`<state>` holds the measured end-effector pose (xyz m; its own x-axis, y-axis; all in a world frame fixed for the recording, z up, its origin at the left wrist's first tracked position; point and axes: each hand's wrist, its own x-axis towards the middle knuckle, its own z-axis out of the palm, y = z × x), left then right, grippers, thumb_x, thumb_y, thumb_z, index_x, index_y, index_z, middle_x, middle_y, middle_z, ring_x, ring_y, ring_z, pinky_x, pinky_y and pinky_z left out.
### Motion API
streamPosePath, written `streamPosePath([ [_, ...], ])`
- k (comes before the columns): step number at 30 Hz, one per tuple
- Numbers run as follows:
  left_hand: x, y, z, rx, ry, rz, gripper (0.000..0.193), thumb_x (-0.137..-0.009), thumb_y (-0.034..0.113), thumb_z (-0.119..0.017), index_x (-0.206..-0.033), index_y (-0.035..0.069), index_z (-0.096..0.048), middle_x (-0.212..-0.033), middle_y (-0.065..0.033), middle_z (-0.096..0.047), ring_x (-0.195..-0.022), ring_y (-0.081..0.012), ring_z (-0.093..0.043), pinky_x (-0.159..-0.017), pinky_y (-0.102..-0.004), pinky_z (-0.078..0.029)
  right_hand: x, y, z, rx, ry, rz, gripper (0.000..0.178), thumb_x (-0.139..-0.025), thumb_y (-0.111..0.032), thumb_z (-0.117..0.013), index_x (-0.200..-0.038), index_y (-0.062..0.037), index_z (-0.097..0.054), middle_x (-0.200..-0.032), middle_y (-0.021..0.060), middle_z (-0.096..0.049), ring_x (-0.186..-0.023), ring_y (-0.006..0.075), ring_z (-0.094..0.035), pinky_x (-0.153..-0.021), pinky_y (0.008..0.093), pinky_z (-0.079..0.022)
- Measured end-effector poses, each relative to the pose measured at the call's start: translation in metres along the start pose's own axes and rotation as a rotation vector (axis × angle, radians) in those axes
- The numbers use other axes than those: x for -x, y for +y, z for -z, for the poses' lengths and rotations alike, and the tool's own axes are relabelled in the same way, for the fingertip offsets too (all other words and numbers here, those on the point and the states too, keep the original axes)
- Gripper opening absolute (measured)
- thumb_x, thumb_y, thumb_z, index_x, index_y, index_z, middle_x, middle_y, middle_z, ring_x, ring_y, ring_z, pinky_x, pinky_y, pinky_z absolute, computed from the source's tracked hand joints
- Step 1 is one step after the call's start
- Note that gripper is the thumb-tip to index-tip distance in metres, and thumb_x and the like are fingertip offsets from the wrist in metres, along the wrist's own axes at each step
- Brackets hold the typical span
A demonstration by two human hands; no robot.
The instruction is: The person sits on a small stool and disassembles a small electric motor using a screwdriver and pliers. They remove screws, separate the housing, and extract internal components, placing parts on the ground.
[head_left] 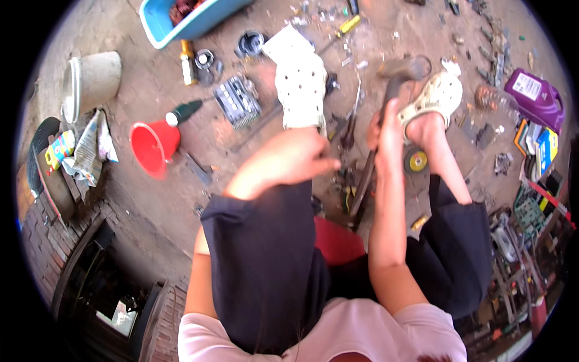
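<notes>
My right hand (389,133) is wrapped round the handle of a hammer (405,69), whose worn metal head points away from me beside my right clog (445,92). The handle slants down between my legs. My left hand (301,158) hangs over my left knee, slightly blurred, with a finger or thumb stretched toward the right and nothing visible in it. Beyond it stands my other cream clog (300,84). Left of that clog lies a grey metal block (237,99), and a screwdriver (184,113) with a dark green handle points at it. A cutting disc (415,161) lies right of the hammer.
A red plastic container (172,137) and a pale bucket (99,81) lie at the left. A blue tub (202,23) stands far left. Another screwdriver (348,25), yellow-handled, lies ahead. A purple jug (531,96) and piled scrap are at the right. Small debris litters the ground.
</notes>
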<state>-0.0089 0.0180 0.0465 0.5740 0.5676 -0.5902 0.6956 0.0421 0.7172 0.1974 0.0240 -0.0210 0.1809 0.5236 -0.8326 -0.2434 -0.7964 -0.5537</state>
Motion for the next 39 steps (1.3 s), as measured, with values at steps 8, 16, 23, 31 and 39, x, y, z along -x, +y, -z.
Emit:
streamPosePath([
  [8, 0.0, -0.007, -0.002, 0.003, 0.222, 0.077, 0.025, -0.083, 0.026, -0.065, -0.089, 0.001, -0.065, -0.074, -0.019, -0.062, -0.072, -0.0363, -0.061, -0.065, -0.0412, -0.047, 0.036, -0.035, -0.012, -0.166, -0.077, 0.384, 0.056, -0.096, -0.06, -0.032, -0.069, -0.0115, -0.04, -0.049, -0.0044, -0.031, -0.036, 0.0076, -0.027, -0.034, 0.0242, -0.022],
  [16, 0.003, -0.004, -0.005, 0.114, 0.265, 0.152, 0.027, -0.086, 0.026, -0.063, -0.083, 0.0, -0.066, -0.066, -0.0199, -0.06, -0.064, -0.0331, -0.061, -0.059, -0.0391, -0.046, -0.007, 0.002, -0.013, 0.118, -0.008, 0.0, 0.058, -0.091, -0.064, -0.042, -0.064, -0.0125, -0.045, -0.048, -0.0051, -0.035, -0.036, 0.0082, -0.03, -0.035, 0.0247, -0.02],
  [23, 0.002, -0.007, -0.004, 0.099, 0.387, 0.1, 0.028, -0.085, 0.028, -0.063, -0.086, 0.0, -0.066, -0.066, -0.0194, -0.059, -0.061, -0.0312, -0.061, -0.059, -0.0389, -0.046, 0.027, -0.038, -0.021, -0.306, -0.075, 0.437, 0.055, -0.096, -0.061, -0.031, -0.068, -0.0134, -0.038, -0.048, -0.0042, -0.03, -0.038, 0.0072, -0.028, -0.034, 0.0237, -0.022],
  [31, 0.003, -0.002, 0.002, 0.162, 0.388, 0.204, 0.029, -0.083, 0.029, -0.064, -0.083, 0.0, -0.066, -0.07, -0.019, -0.063, -0.07, -0.0341, -0.063, -0.064, -0.041, -0.048, -0.029, 0.019, -0.029, 0.111, 0.02, 0.025, 0.058, -0.093, -0.058, -0.044, -0.06, -0.0107, -0.046, -0.047, -0.0026, -0.038, -0.036, 0.0109, -0.036, -0.035, 0.0272, -0.025],
  [39, 0.001, -0.009, -0.008, 0.121, 0.462, 0.204, 0.027, -0.082, 0.029, -0.063, -0.081, 0.002, -0.067, -0.072, -0.0196, -0.063, -0.073, -0.0372, -0.062, -0.066, -0.044, -0.048, 0.02, -0.056, 0.007, -0.318, -0.176, 0.368, 0.056, -0.097, -0.059, -0.029, -0.068, -0.0121, -0.038, -0.051, -0.0023, -0.037, -0.036, 0.0098, -0.035, -0.034, 0.0262, -0.027],
])
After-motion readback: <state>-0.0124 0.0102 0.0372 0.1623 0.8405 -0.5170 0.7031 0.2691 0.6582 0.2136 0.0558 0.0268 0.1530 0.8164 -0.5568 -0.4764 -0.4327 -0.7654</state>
